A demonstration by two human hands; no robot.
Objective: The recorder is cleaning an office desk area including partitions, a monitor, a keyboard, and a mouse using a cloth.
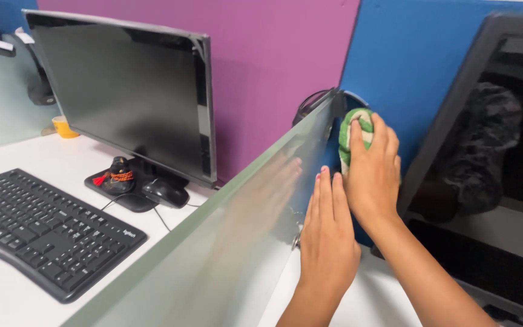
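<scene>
My right hand (372, 172) presses a green and white cloth (355, 128) against the far end of a frosted glass desk divider (243, 224), close to the blue wall panel. My left hand (328, 233) lies flat against the right face of the same divider, fingers straight and together, just below and left of my right hand. It holds nothing. The cloth is bunched under my right fingers and mostly covered by them.
Left of the divider stand a black monitor (122, 91), a black keyboard (43, 230), a mouse (164, 192) and a small dark figurine (118, 174) on the monitor base. A second dark monitor (491, 181) stands at the right. Purple and blue wall panels lie behind.
</scene>
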